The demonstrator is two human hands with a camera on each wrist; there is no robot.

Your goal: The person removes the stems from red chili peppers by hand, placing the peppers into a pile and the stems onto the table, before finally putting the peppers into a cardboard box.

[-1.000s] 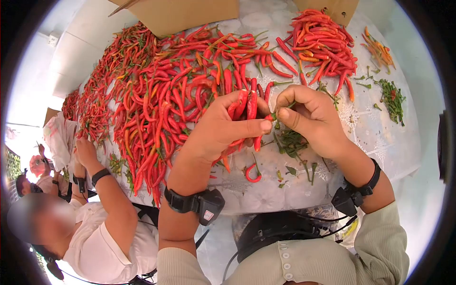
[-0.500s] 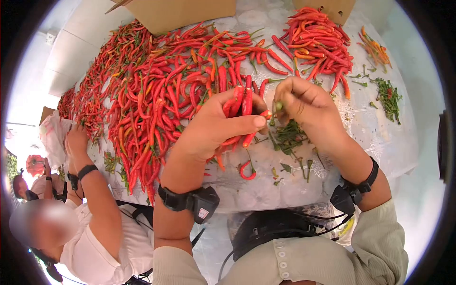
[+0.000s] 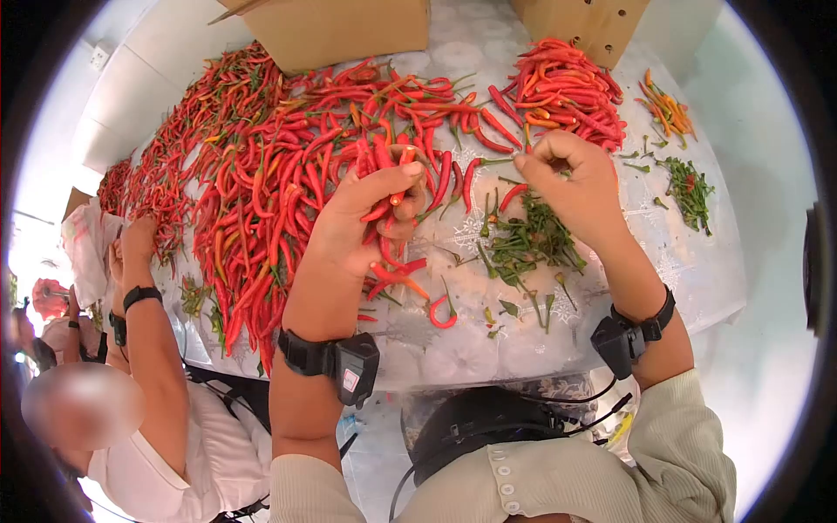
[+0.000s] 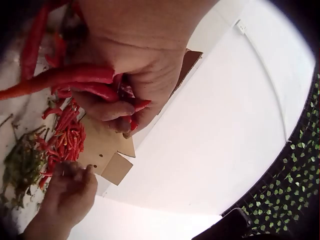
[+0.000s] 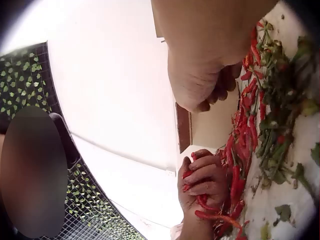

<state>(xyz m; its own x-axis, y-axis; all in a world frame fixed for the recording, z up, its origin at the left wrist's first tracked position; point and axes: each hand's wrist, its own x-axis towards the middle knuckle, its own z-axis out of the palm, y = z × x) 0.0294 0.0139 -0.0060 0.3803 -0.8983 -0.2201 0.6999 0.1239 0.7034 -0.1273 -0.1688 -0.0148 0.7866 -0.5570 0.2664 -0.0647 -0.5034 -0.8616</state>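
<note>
In the head view my left hand [image 3: 362, 213] grips several red chilies [image 3: 381, 157], their ends sticking out around the thumb and fingers. The left wrist view shows red chilies [image 4: 90, 75] jutting from that curled hand. To its right, my right hand [image 3: 580, 187] pinches at the tip of a green stem, its thumb and forefinger together. That stem belongs to a red chili [image 3: 469, 185] lying on the table. Below the right hand is a heap of green stems [image 3: 536, 240]. The right wrist view shows curled fingers, without the pinch point.
A large heap of red chilies [image 3: 261, 174] covers the table's left side. A smaller chili pile [image 3: 567, 91] lies near a cardboard box [image 3: 580, 26], with orange chilies [image 3: 667, 109] and more green stems [image 3: 689, 192] at right. Another person [image 3: 183, 418] works at left.
My left hand has moved left and turned, still gripping its chilies. My right hand has parted from it and come to the stem of the lying chili; the green piece it held is no longer visible.
</note>
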